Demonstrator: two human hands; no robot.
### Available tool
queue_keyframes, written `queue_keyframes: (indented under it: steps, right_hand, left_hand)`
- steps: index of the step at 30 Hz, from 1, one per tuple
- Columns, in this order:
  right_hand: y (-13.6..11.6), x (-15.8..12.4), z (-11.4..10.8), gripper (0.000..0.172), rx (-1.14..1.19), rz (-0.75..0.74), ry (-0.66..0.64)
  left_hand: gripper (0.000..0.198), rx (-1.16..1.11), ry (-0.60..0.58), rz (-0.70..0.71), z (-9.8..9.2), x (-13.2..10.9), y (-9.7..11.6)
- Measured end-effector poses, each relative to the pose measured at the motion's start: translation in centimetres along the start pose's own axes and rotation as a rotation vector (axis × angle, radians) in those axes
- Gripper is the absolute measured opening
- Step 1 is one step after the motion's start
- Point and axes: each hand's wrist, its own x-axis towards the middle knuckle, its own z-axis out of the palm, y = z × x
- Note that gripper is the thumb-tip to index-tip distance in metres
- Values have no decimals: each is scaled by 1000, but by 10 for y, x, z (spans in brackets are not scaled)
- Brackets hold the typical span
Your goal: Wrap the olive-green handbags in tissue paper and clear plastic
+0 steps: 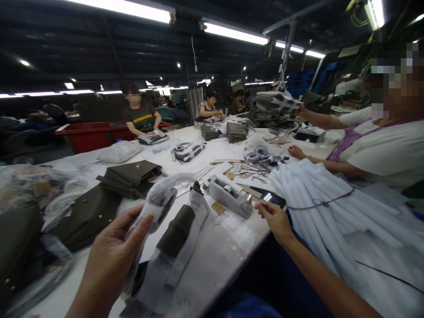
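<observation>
- Left hand (112, 254), half closed, pinches crinkled white wrapping paper (159, 198) around a dark olive strap (177, 229).
- Right hand (274, 217), loosely curled, reaches the grey plastic tape dispenser (230, 196); grip unclear.

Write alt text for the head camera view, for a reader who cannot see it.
The person's left hand grips white paper wrapped around a dark green strap over a white table. The right hand is open beside a tape dispenser. Green bags lie left; other people work around.
</observation>
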Motion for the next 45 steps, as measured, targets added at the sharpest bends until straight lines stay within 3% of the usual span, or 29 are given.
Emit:
queue_keyframes:
  steps: [3,7,11,14,18,21,28,34,41,45]
  right_hand:
    - [-40,-19,18,35,19,-164,-98]
    - [-96,-54,53,20,154,-317,-323]
    - [-139,-86,92,14,293,-368,-598]
    - [-157,-99,123,17,333,-342,-703]
    - [-162,-103,156,27,324,-255,-679]
    - [-160,-100,166,36,257,-241,-621]
    - [-157,-93,167,38,174,-239,-677]
    - [-152,-94,165,34,366,-88,-817]
    - [-145,-88,161,50,342,-79,-768]
    - [-142,-88,169,40,463,-62,-777]
  left_hand:
    - [60,-16,-11,41,2,2,-2]
    - [51,-48,-34,121,7,-1,2]
    - [40,-44,-41,213,14,-5,5]
    - [33,-29,-22,282,17,-7,7]
    - [28,2,5,346,18,-10,9]
    - [26,20,19,363,17,-11,9]
    - [26,-43,-46,351,15,-11,4]
    - [28,-36,0,306,15,-12,5]
    - [27,25,-13,340,18,-19,12]
    - [26,102,-20,365,20,-20,10]
